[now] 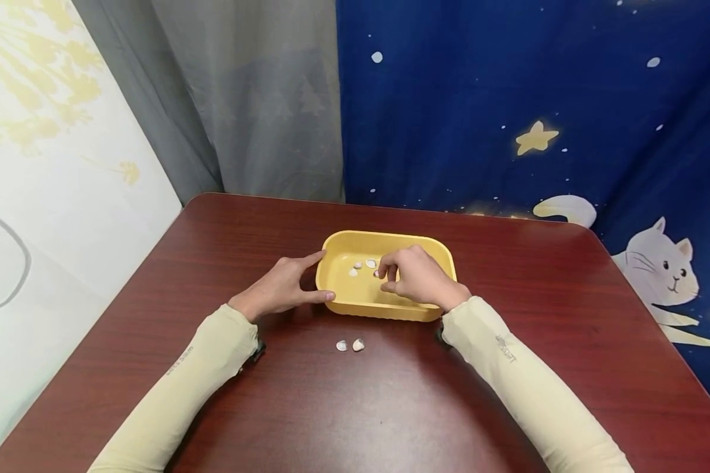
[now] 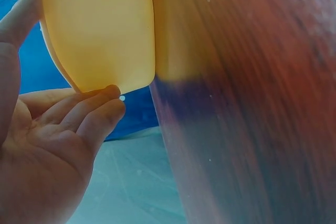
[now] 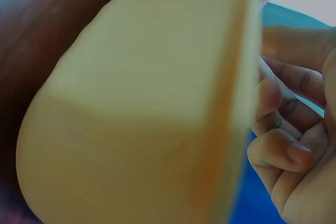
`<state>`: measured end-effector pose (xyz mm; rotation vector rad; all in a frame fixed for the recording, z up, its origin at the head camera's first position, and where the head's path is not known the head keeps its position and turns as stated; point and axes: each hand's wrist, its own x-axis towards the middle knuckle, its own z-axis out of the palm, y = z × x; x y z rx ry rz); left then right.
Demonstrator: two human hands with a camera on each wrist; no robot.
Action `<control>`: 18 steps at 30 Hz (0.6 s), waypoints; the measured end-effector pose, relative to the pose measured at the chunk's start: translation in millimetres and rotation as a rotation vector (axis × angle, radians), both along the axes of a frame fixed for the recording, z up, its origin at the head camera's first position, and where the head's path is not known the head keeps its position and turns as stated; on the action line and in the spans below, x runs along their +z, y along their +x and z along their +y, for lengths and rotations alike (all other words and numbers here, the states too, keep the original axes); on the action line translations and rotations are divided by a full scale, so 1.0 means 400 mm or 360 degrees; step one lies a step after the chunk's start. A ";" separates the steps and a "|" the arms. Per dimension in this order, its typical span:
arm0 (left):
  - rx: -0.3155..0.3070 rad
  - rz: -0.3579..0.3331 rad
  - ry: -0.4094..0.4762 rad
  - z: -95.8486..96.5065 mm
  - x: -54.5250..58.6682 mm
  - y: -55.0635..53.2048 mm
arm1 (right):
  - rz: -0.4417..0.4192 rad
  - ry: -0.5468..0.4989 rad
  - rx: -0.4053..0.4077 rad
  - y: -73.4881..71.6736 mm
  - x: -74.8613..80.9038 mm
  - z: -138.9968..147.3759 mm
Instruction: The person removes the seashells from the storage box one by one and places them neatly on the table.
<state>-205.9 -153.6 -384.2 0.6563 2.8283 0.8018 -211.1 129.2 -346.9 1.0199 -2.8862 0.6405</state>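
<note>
A yellow plastic basin (image 1: 384, 313) stands on the table; its outer wall (image 2: 100, 30) fills much of the left wrist view. My left hand (image 1: 281, 286) spans its left end, thumb on the near rim and fingers against the end wall. My right hand (image 1: 417, 276) reaches over the basin with bent fingers and a gap between thumb and index finger. A small shell (image 1: 377, 273) is right at its fingertips. Several pale shells, including one white shell (image 1: 371, 263), lie on the basin floor. In the right wrist view, the basin wall partly hides the right fingers (image 3: 286, 150).
Two shells, a left one (image 1: 341, 345) and a right one (image 1: 358, 345), lie on the dark red table (image 1: 378, 407) in front of the basin. A grey curtain (image 1: 272, 98) and a blue patterned curtain (image 1: 449, 98) hang behind the table.
</note>
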 end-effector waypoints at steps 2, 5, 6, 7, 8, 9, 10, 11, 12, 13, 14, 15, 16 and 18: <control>0.0005 0.0000 -0.0003 0.002 0.001 0.000 | -0.0014 0.0029 -0.0039 -0.015 -0.007 0.001; -0.0007 0.0016 -0.0002 0.002 0.001 -0.001 | -0.0030 0.0084 -0.0096 -0.036 -0.023 -0.005; -0.0012 0.0023 0.0000 0.003 0.002 -0.002 | -0.0034 0.0101 -0.0113 -0.042 -0.028 -0.007; -0.0012 0.0028 0.0003 0.003 0.002 -0.002 | -0.0037 0.0120 -0.0127 -0.048 -0.034 -0.010; -0.0014 0.0029 0.0007 0.002 0.002 -0.002 | -0.0039 0.0138 -0.0140 -0.053 -0.040 -0.013; -0.0017 0.0032 0.0010 0.002 0.002 -0.003 | -0.0042 0.0154 -0.0150 -0.058 -0.046 -0.017; -0.0016 0.0030 0.0014 0.002 0.002 -0.002 | -0.0043 0.0167 -0.0158 -0.063 -0.051 -0.020; -0.0011 0.0021 0.0017 0.002 0.003 -0.002 | -0.0045 0.0177 -0.0166 -0.067 -0.057 -0.022; -0.0010 0.0019 0.0016 0.002 0.003 -0.002 | -0.0048 0.0186 -0.0175 -0.070 -0.062 -0.024; -0.0009 0.0014 0.0015 0.002 0.004 -0.001 | -0.0054 0.0191 -0.0187 -0.073 -0.066 -0.027; -0.0013 0.0011 0.0013 0.002 0.003 -0.001 | -0.0057 0.0196 -0.0200 -0.075 -0.070 -0.029; -0.0012 0.0005 0.0011 0.002 0.003 -0.001 | -0.0056 0.0203 -0.0208 -0.078 -0.075 -0.030; -0.0013 -0.0001 0.0010 0.002 0.004 -0.002 | -0.0058 0.0207 -0.0217 -0.080 -0.079 -0.031; -0.0020 -0.0002 0.0005 0.003 0.006 -0.004 | -0.0055 0.0217 -0.0236 -0.084 -0.084 -0.032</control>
